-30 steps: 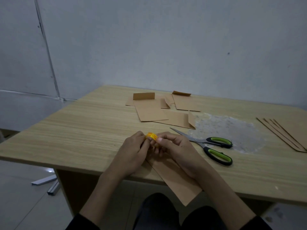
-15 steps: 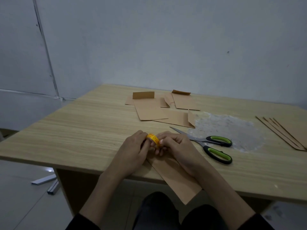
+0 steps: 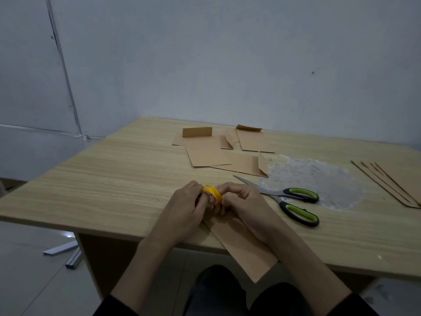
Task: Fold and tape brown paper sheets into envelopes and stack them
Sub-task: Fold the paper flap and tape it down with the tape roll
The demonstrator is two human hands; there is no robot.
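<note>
Your left hand (image 3: 184, 208) and right hand (image 3: 245, 205) both pinch the yellow tape roll (image 3: 212, 194) | surface (image 3: 118, 185) | brown paper sheet (image 3: 245, 247) under your hands, overhanging the near edge | folded envelopes (image 3: 218, 153) toward the far edge | scissors (image 3: 289, 199) just beside your right hand

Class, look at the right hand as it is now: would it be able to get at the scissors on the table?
Probably yes. The scissors lie just beside the right hand with bare table between and nothing on top of them. But that hand shares its grip on the yellow tape roll with the left hand, so it must let go first.
</note>
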